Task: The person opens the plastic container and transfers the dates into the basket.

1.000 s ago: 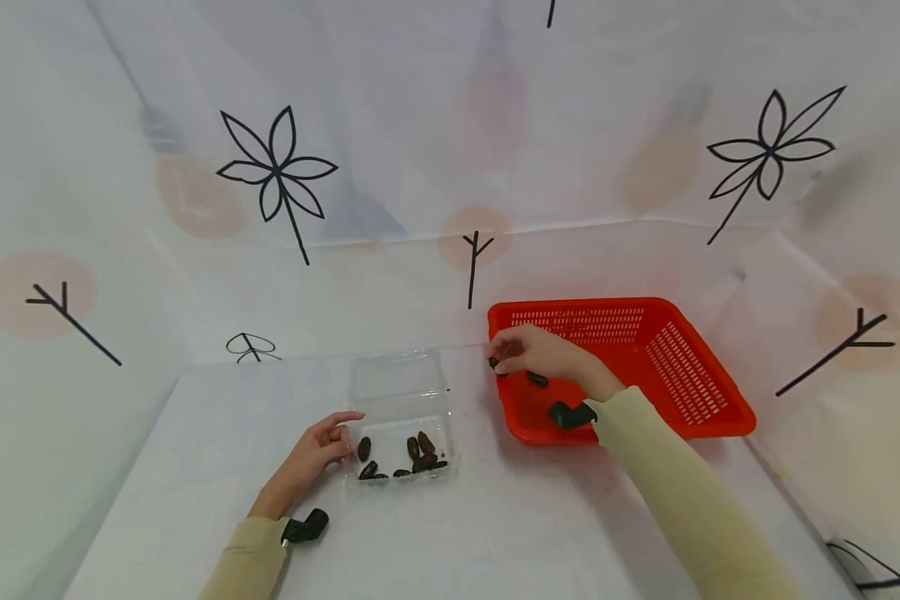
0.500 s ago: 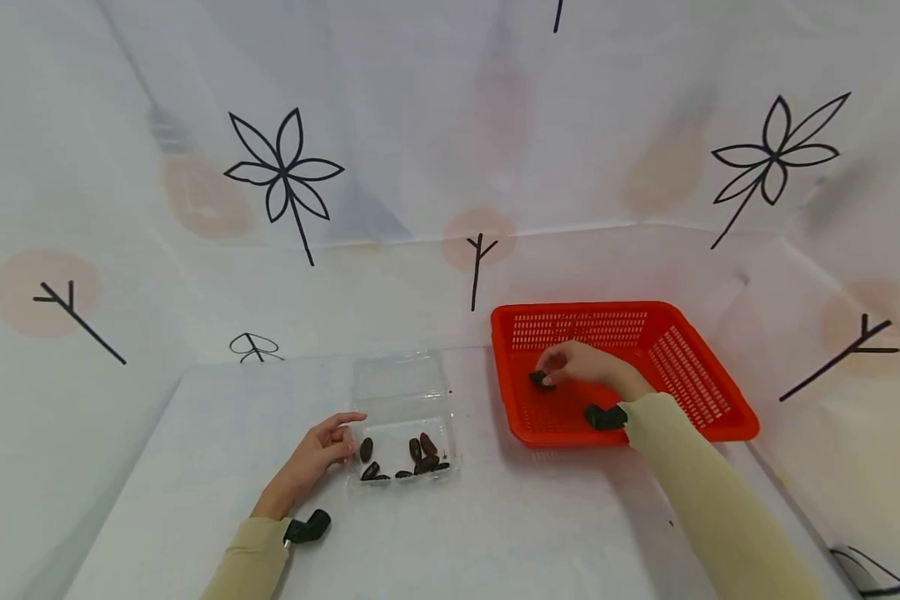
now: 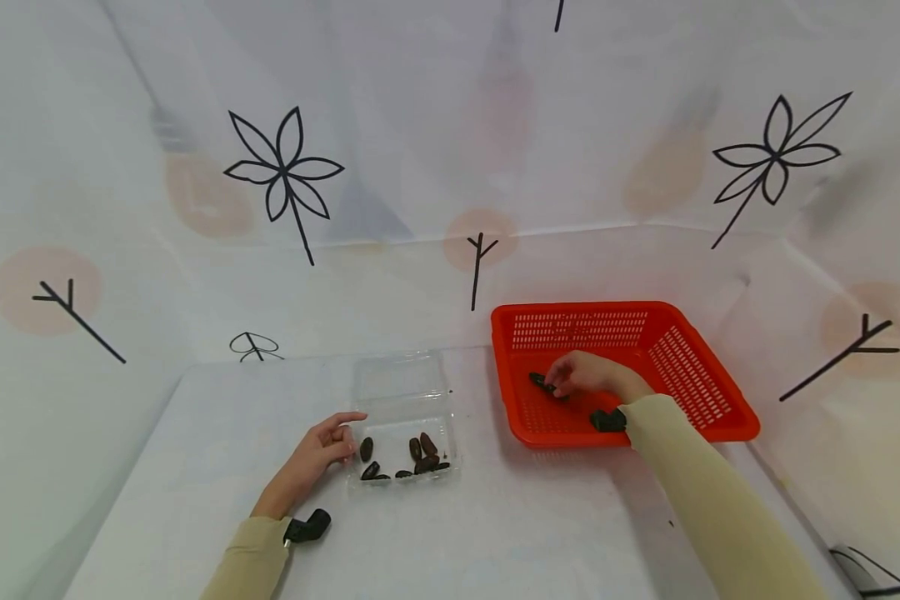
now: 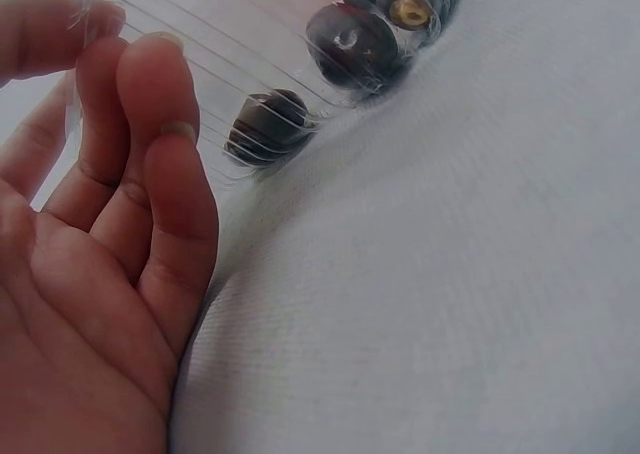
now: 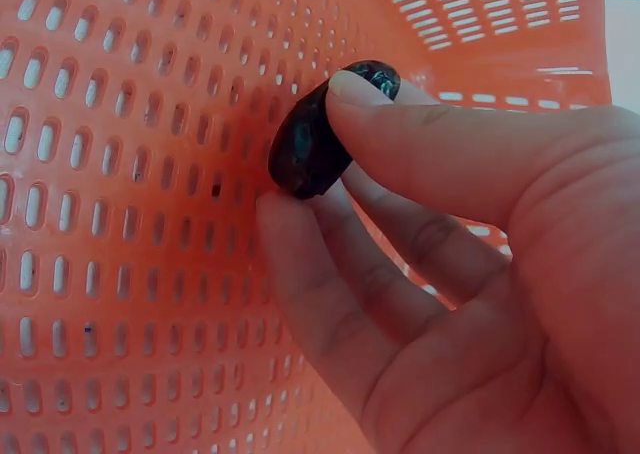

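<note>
In the head view a clear plastic clamshell box (image 3: 397,442) lies with its lid laid back, with several dark dates (image 3: 367,449) inside. My left hand (image 3: 319,447) holds the box's left edge; in the left wrist view its fingers (image 4: 160,84) are curled at the clear wall, with dates (image 4: 350,46) showing through the plastic. My right hand (image 3: 588,373) is down inside the red basket (image 3: 513,421). Between its thumb and fingers it pinches a dark glossy date (image 5: 310,144), close to the slotted basket surface. Another date (image 3: 537,378) lies at the fingertips.
White cloth covers the table (image 3: 465,533) and the wall behind (image 3: 390,292), which has printed leaf drawings. The basket's raised rim surrounds my right hand. A small dark speck (image 3: 671,523) lies on the cloth right of centre.
My right hand, carrying a date, has moved from the basket's left rim rightward and down into the basket, beside the other date. The left hand and box stay in place.
</note>
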Demonstrator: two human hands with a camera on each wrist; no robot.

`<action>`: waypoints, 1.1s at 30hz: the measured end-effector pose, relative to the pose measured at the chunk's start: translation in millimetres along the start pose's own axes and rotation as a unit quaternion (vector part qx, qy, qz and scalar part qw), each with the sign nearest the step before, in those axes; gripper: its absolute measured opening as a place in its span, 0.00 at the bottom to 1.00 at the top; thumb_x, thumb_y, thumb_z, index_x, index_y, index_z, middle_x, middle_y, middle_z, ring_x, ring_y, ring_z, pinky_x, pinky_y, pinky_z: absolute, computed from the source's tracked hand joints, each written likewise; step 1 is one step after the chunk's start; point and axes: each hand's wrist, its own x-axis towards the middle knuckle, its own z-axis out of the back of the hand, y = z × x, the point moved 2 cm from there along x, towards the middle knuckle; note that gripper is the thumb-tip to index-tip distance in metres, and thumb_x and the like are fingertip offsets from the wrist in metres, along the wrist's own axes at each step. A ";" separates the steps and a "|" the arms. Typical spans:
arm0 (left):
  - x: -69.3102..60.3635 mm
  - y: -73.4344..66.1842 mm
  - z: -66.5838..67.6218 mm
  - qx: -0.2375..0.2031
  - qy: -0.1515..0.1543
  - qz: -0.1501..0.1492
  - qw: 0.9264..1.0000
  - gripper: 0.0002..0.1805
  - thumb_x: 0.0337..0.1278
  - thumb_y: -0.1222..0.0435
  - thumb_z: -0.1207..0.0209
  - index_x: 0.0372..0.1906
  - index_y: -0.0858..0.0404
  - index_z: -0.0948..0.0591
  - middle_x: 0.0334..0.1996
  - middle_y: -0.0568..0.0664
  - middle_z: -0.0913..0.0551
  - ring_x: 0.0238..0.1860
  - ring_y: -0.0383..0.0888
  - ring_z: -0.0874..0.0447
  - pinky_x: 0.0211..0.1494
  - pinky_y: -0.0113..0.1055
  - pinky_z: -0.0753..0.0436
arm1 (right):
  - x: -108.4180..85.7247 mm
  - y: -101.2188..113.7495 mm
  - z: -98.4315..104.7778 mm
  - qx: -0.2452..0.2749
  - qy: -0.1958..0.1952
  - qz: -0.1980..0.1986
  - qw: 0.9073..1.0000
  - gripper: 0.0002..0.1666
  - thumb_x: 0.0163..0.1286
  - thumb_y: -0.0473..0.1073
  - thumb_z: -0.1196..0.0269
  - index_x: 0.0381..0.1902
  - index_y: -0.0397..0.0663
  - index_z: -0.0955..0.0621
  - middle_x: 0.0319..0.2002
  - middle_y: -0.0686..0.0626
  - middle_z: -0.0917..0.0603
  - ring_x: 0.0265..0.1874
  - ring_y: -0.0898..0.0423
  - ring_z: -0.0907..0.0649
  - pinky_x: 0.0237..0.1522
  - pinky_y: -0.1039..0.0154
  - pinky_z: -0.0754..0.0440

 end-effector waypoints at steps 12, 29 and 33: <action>0.0 -1.0 0.4 -0.005 0.000 -0.002 1.000 0.27 0.66 0.73 0.43 0.68 0.71 0.32 0.28 0.47 0.26 0.29 0.39 0.25 0.36 0.32 0.24 | -2.3 4.4 2.3 0.000 0.003 0.010 1.000 0.12 0.67 0.32 0.37 0.49 0.39 0.16 0.41 0.47 0.16 0.40 0.50 0.20 0.48 0.54 0.20; -1.2 1.7 1.3 -0.002 -0.005 0.009 1.000 0.27 0.66 0.71 0.42 0.69 0.69 0.32 0.28 0.47 0.26 0.29 0.40 0.24 0.38 0.32 0.24 | -2.6 33.4 11.7 0.032 -0.013 0.064 0.997 0.15 0.68 0.33 0.37 0.52 0.39 0.18 0.49 0.38 0.17 0.45 0.47 0.18 0.50 0.53 0.19; -0.5 0.8 0.7 -0.003 -0.005 0.008 1.000 0.27 0.66 0.72 0.42 0.69 0.70 0.32 0.28 0.47 0.26 0.29 0.39 0.25 0.37 0.32 0.24 | -4.1 53.8 11.9 0.030 -0.015 0.078 0.996 0.13 0.68 0.34 0.36 0.51 0.44 0.17 0.48 0.41 0.16 0.47 0.43 0.18 0.51 0.52 0.19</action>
